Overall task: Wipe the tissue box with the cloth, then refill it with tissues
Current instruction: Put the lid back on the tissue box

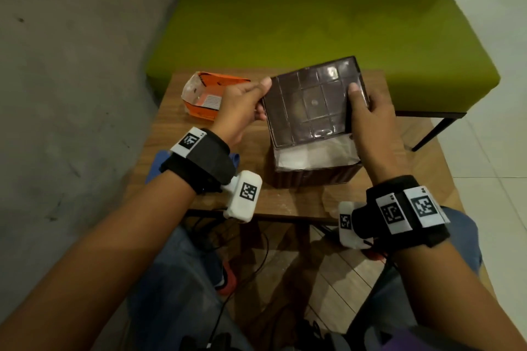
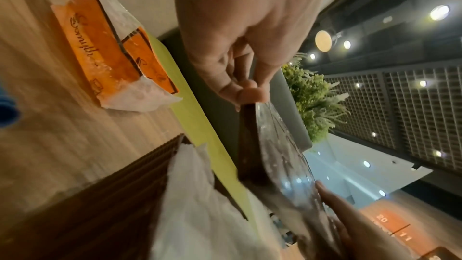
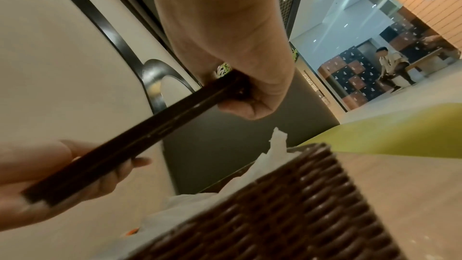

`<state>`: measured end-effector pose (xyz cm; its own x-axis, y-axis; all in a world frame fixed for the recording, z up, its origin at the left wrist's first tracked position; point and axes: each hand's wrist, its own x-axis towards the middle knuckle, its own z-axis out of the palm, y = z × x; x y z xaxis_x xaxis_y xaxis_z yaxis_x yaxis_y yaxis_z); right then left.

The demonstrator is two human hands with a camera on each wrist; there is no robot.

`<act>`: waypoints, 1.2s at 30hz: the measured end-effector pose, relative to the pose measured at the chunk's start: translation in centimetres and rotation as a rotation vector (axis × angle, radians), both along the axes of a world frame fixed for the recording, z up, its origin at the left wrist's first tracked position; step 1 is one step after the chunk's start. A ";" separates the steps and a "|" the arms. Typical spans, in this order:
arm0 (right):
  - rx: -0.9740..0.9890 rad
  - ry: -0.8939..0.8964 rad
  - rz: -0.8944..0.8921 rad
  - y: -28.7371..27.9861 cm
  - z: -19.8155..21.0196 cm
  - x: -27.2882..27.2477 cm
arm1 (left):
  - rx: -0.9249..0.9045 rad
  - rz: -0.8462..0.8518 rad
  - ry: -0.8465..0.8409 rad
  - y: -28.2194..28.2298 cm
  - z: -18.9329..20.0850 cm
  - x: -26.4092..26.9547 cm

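A brown woven tissue box (image 1: pixel 316 177) stands on the small wooden table (image 1: pixel 176 122), open at the top, with white tissues (image 1: pixel 310 154) inside. Both hands hold its dark brown lid (image 1: pixel 310 102) tilted just above the box. My left hand (image 1: pixel 245 105) pinches the lid's left edge; my right hand (image 1: pixel 368 111) grips the right edge, thumb on top. The wrist views show the lid (image 2: pixel 252 141) (image 3: pixel 120 145) edge-on over the tissues (image 2: pixel 200 195) (image 3: pixel 270 157) and box wall (image 3: pixel 287 215). A blue cloth (image 1: pixel 155 168) lies under my left wrist, mostly hidden.
An orange tissue wrapper (image 1: pixel 208 97) (image 2: pixel 112 54), torn open, lies at the table's back left. A green bench (image 1: pixel 313 28) runs behind the table, a grey wall stands to the left. Cables lie on the floor by my knees.
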<state>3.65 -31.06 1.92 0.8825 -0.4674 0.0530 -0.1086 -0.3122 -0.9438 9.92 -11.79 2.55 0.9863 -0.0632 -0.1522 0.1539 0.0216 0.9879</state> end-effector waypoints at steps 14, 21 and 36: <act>-0.141 0.226 -0.107 -1.2 -4.1 0.0 | 0.588 0.054 -0.339 -1.9 -5.7 -2.6; -0.281 0.202 -0.106 -1.0 -5.1 -0.2 | 0.580 0.103 -0.358 -2.8 -7.0 -3.3; -0.284 0.142 -0.111 -0.4 -4.4 0.2 | 0.493 0.259 -0.359 -3.5 -6.7 -2.5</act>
<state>3.89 -31.44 -2.44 0.8352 -0.5449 0.0749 -0.2811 -0.5398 -0.7935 7.45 -15.29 -4.20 0.9550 0.1760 0.2388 -0.1365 -0.4540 0.8805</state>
